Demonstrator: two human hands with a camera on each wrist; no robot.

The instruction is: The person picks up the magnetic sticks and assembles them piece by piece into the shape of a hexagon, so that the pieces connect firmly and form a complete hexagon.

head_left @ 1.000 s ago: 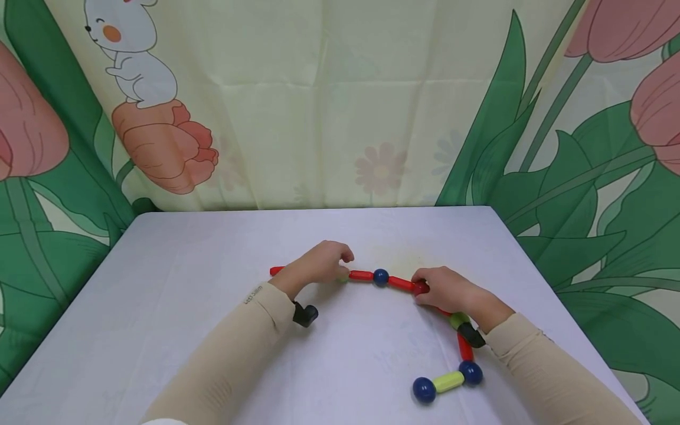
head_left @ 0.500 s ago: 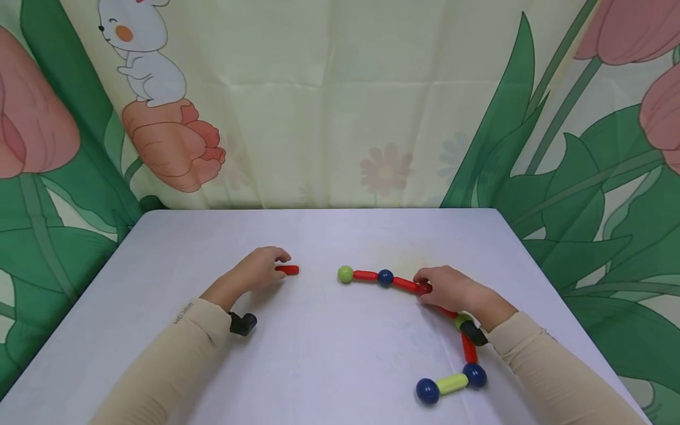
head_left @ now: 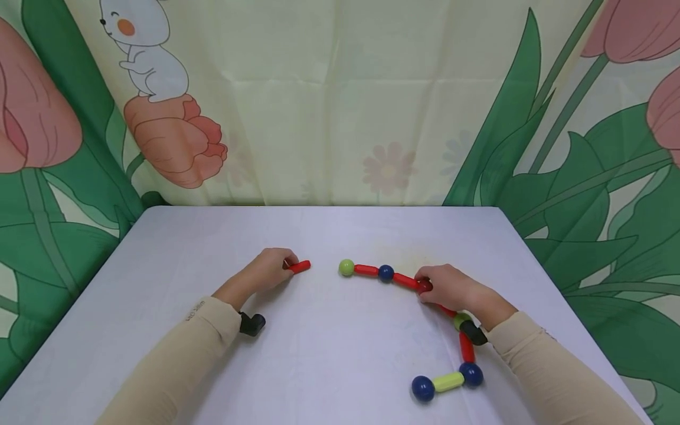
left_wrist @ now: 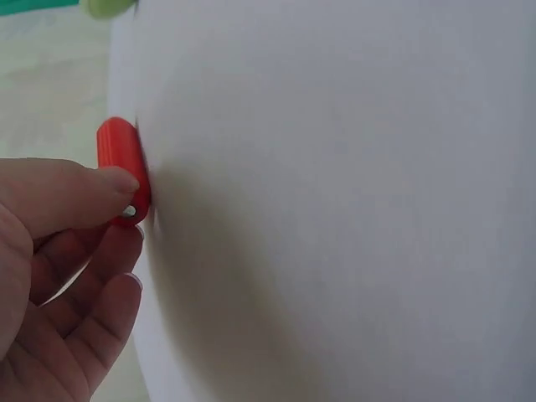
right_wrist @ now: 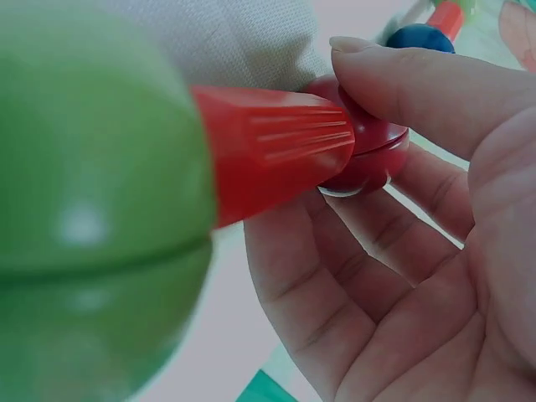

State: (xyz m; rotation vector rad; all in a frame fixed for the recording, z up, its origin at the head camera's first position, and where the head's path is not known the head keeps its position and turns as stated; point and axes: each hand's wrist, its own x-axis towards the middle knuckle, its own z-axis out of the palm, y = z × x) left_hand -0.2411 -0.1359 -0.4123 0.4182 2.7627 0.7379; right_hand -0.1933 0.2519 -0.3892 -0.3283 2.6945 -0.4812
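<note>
My left hand [head_left: 270, 268] pinches a short red rod [left_wrist: 123, 159] between thumb and fingers, close to the tabletop. A small gap separates the rod from the green ball [head_left: 346, 267] at the left end of a chain of balls and rods. From that ball the chain runs through a red rod [head_left: 366, 270], a blue ball [head_left: 386, 273] and another red rod [head_left: 405, 281]. My right hand [head_left: 451, 289] grips a dark red ball [right_wrist: 368, 151] in the chain. Past it, a red rod [right_wrist: 268, 146] joins a second green ball [right_wrist: 92, 201].
Nearer the front, the chain bends through a red rod [head_left: 467, 348], a blue ball [head_left: 471, 374], a yellow-green rod [head_left: 448, 382] and an end blue ball [head_left: 423, 388]. A white cloth covers the table [head_left: 329, 342]. A printed curtain [head_left: 297, 118] hangs behind.
My left hand has left the green ball, moved left to the loose red rod and picked it up, then come slightly back right with it. My right hand stays on the dark red ball.
</note>
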